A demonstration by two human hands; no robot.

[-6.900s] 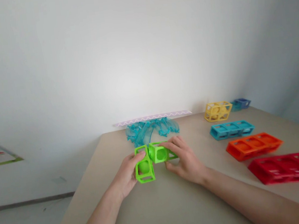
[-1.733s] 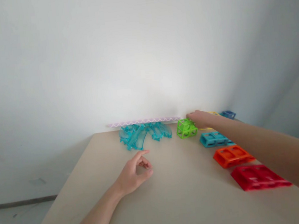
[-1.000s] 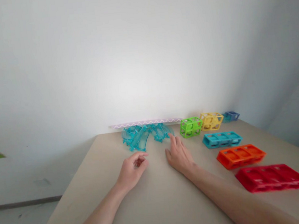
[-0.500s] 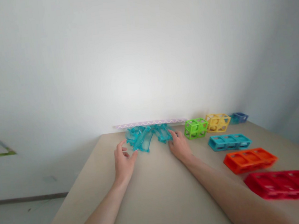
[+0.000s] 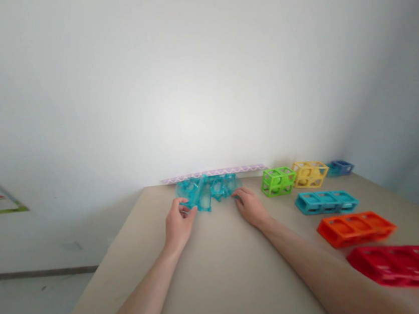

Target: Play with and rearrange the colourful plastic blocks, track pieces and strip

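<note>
A pile of see-through teal plastic pieces (image 5: 203,193) lies at the far edge of the table, partly overlapping so single pieces are hard to tell apart. At its left front corner is my left hand (image 5: 180,223), fingers curved and thumb apart, its tips touching or very close to a teal piece. My right hand (image 5: 252,207) rests on the table at the pile's right end, fingers bent with tips beside the pieces. Neither hand shows a firm hold.
Right of the pile stand a green frame block (image 5: 278,182), a yellow one (image 5: 310,174) and a blue one (image 5: 341,167). Nearer lie teal (image 5: 326,201), orange (image 5: 356,228) and red (image 5: 407,265) three-cell blocks. A lilac zigzag strip (image 5: 248,168) runs along the wall.
Both hands have closed in slightly on the teal pile, and its right-hand pieces have shifted and turned. The view has tilted a little.
</note>
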